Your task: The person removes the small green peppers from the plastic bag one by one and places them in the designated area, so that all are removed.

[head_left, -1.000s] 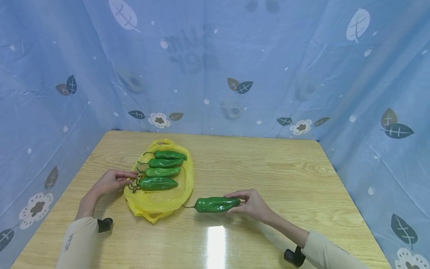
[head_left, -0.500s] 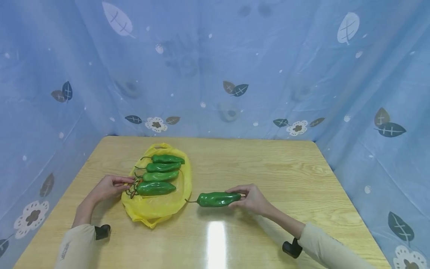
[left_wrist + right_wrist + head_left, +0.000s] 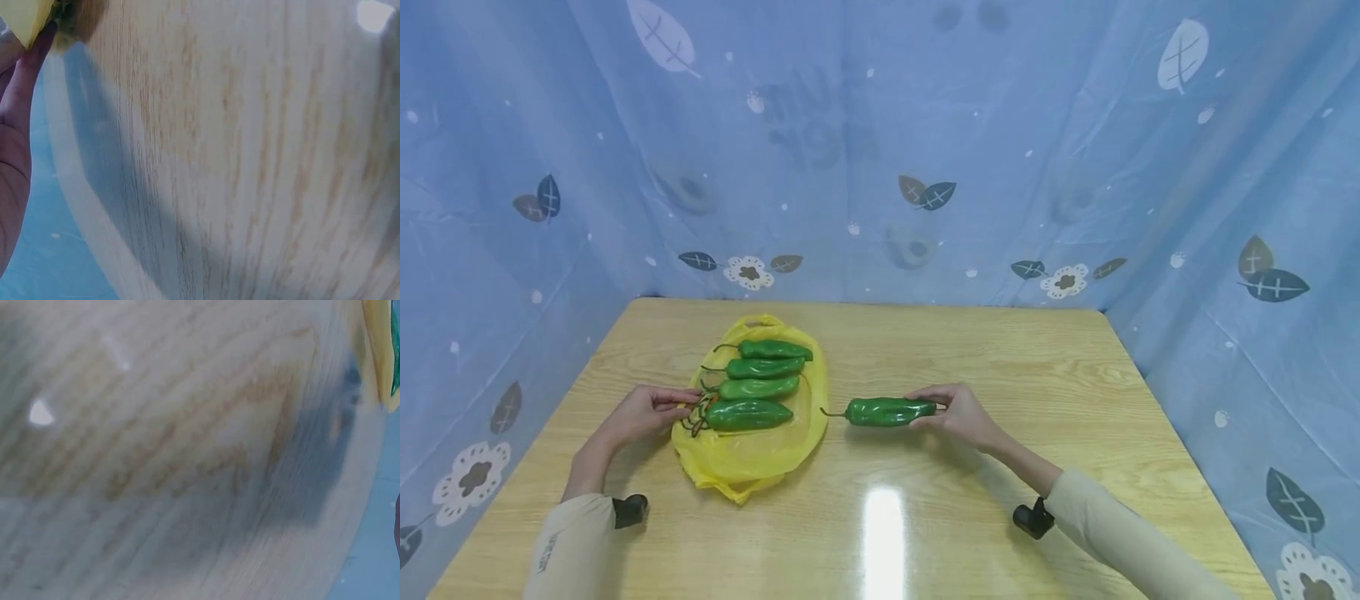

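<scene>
A yellow plastic bag (image 3: 752,458) lies spread on the left of the table. Several long green peppers (image 3: 748,415) rest on it in a stack of rows, with their dark stems bunched at the left. My left hand (image 3: 643,414) pinches the bag's left edge beside those stems; the left wrist view shows yellow film at the fingertips. Right of the bag, my right hand (image 3: 958,414) grips another green pepper (image 3: 880,412) by its tip end, between thumb and fingers. This pepper lies level, stem pointing left toward the bag, above its shadow.
A light wooden table (image 3: 992,358) spans the scene, glossy with a bright reflection near the front. Blue patterned curtains (image 3: 850,125) enclose its back and sides. Dark wrist cameras (image 3: 1033,518) sit below each forearm.
My right hand has carried the green pepper away from me, toward the table's back. My left hand has stayed at the bag's edge, and the view has shifted slightly.
</scene>
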Tool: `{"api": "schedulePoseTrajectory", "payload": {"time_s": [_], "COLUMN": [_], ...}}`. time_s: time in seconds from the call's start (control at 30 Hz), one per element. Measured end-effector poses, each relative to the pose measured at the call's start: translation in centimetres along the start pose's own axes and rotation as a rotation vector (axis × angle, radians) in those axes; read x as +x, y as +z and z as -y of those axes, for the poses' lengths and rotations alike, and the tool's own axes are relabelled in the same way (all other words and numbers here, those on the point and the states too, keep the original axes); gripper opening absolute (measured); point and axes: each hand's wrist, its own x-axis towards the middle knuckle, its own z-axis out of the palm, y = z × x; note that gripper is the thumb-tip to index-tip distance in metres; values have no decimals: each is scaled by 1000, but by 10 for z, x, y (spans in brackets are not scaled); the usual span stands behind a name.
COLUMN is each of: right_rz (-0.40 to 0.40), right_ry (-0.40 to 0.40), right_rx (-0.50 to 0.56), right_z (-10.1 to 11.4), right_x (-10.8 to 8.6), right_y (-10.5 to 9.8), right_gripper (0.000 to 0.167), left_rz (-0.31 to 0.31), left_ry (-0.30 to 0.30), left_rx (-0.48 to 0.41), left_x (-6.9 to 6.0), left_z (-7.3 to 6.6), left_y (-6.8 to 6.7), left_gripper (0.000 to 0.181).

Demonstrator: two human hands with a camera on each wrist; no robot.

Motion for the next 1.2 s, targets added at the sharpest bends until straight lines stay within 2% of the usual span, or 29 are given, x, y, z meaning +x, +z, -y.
{"api": "schedulePoseTrajectory", "payload": {"time_s": [0.2,0.37,0.53,0.63,0.83,0.97,1.2], "right_rz": [-26,-29,-12,-22,-47,-47,-62], "right_ry": [31,53,53,50,52,37,30], "right_rx": [-12,-13,-43,-27,-2,-28,-72], "right_z": [-2,6,19,14,-13,-19,-20], "right_x": [13,27,30,33,47,55,70], "right_y": [-3,-8,-9,-11,-15,-19,-30], "right_gripper": [39,41,40,39,39,40,41], "left_rz": [7,3,10,17,16,3,10], "left_ry": [-5,-7,-33,-38,-34,-38,-48], "left_rx": [-19,-32,-41,-46,1,23,-3], "left_x": [-1,2,2,1,-1,-2,-2], "left_z": [-2,-4,-2,-2,-4,-3,-2], "left_y": [1,-3,-3,-2,-1,0,-2], "left_gripper": [28,28,29,29,29,29,29]}}
